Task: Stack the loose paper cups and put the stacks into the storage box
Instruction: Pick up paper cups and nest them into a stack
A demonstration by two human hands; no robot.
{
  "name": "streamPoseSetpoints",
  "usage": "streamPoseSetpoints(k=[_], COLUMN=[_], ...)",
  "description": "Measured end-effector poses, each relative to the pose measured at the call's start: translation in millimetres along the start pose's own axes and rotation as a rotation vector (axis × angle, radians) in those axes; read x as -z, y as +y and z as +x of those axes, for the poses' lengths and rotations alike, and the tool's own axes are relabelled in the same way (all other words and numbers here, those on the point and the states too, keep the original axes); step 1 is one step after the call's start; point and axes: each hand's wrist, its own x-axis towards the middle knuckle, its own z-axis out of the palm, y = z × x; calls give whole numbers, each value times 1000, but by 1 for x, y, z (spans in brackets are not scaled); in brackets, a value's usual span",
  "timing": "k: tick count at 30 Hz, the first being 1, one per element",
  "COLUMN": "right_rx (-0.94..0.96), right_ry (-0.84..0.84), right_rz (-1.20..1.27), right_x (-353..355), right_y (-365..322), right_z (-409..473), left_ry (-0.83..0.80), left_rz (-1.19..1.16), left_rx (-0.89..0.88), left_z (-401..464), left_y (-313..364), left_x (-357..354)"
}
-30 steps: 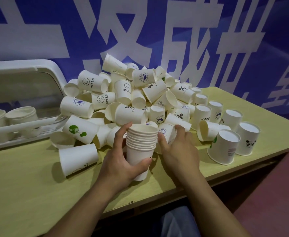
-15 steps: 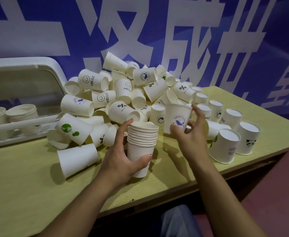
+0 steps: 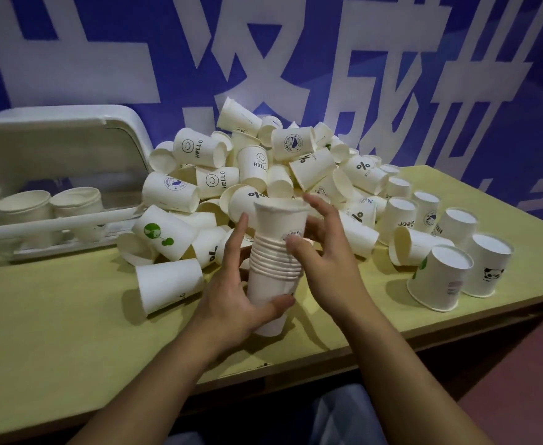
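Your left hand [image 3: 241, 303] wraps the upright cup stack [image 3: 271, 277] above the tabletop [image 3: 55, 316]; your right hand [image 3: 321, 252] pinches the half-seated top cup [image 3: 280, 220]. Press straight down. The storage box [image 3: 61, 175] waits at ten o'clock.

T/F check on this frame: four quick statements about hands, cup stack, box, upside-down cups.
1. The left hand grips the lower part of the cup stack. True.
2. The top cup is fully seated in the stack. False: it sticks up well above the rims below, with the right hand on it.
3. The storage box holds no cups. False: cup stacks stand inside.
4. Several cups at the table's right stand upside down, including the panda cup. True.
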Motion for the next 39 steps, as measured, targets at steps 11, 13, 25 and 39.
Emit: streamPoseSetpoints(k=[11, 13, 25, 39], right_rx=[175, 232, 39, 64], right_ry=[-57, -17, -129, -281], right_rz=[-250, -505, -763, -66], right_x=[-31, -37, -48, -56], right_y=[-16, -15, -4, -23], right_z=[35, 59, 101, 22], left_ry=[123, 141, 145, 143], left_rz=[-24, -20, 23, -10], left_rx=[-15, -7, 63, 53], left_z=[-18, -22, -35, -29], left_y=[-7, -10, -18, -12], left_x=[53, 59, 72, 55])
